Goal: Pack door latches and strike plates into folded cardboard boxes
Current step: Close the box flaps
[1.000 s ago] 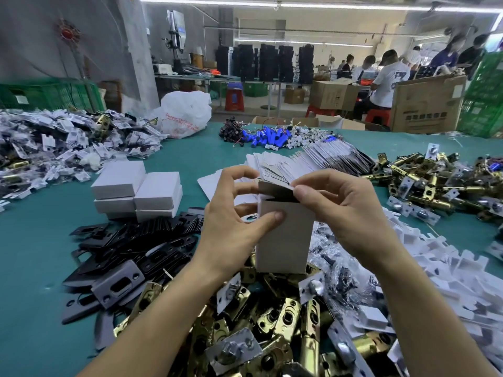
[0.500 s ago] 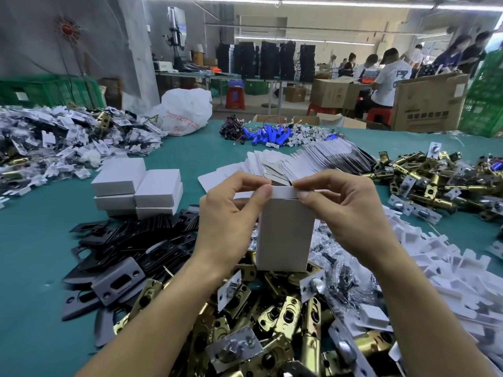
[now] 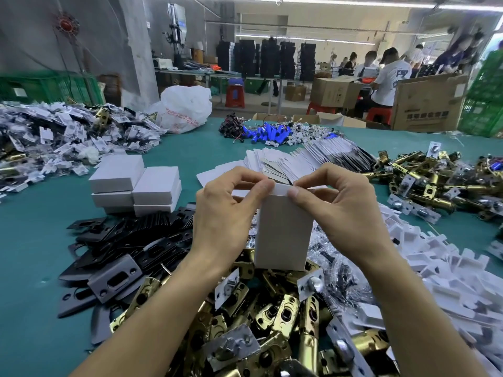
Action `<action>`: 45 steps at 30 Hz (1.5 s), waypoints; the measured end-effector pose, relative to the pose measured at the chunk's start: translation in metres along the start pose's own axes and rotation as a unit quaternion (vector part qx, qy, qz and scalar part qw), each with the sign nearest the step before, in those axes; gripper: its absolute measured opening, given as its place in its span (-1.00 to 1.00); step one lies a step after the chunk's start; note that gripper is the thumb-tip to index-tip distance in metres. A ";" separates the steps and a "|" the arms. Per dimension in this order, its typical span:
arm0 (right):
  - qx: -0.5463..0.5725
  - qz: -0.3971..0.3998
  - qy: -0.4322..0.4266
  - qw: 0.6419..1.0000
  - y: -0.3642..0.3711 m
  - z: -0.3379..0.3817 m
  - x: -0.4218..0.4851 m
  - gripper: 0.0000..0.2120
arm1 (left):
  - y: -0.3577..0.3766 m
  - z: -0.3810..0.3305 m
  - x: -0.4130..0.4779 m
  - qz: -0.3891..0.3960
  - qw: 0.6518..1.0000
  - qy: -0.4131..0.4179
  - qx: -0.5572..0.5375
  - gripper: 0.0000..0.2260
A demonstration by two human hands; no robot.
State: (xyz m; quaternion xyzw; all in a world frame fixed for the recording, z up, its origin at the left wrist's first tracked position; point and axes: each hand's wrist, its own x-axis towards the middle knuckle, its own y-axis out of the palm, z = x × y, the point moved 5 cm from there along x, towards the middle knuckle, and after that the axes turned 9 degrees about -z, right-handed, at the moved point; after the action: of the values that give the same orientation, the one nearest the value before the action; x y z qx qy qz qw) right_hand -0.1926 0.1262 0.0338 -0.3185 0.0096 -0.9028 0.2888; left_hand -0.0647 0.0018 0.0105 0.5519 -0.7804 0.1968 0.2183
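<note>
I hold a small white cardboard box (image 3: 283,235) upright over a heap of brass door latches (image 3: 275,319). My left hand (image 3: 226,213) grips its left side with the thumb on the top flap. My right hand (image 3: 343,210) pinches the flap's right end. The flap lies folded flat over the opening, hiding the contents. Black and grey strike plates (image 3: 128,246) are piled to the left. Several closed white boxes (image 3: 136,183) are stacked behind them. Flat unfolded box blanks (image 3: 313,159) fan out beyond my hands.
White plastic inserts (image 3: 446,270) cover the right side of the green table (image 3: 30,240). More brass latches (image 3: 435,183) lie far right, bagged parts (image 3: 68,131) far left, blue parts (image 3: 269,134) at the back. People work at cartons beyond the table.
The top flap, raised a second ago, has been folded down over the box opening. Both thumbs have shifted onto the flap's edge. The box stays in the same place.
</note>
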 end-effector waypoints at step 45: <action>-0.158 0.098 -0.101 0.977 0.022 0.010 -0.009 -0.62 | 0.013 0.002 -0.010 0.161 0.987 -0.015 -0.017 -0.53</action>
State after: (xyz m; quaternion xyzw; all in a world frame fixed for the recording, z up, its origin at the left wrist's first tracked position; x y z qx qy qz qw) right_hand -0.1701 0.1145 0.0325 -0.4474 0.1541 -0.8204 0.3209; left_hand -0.0745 0.0125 0.0021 0.4180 -0.8656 0.2076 0.1816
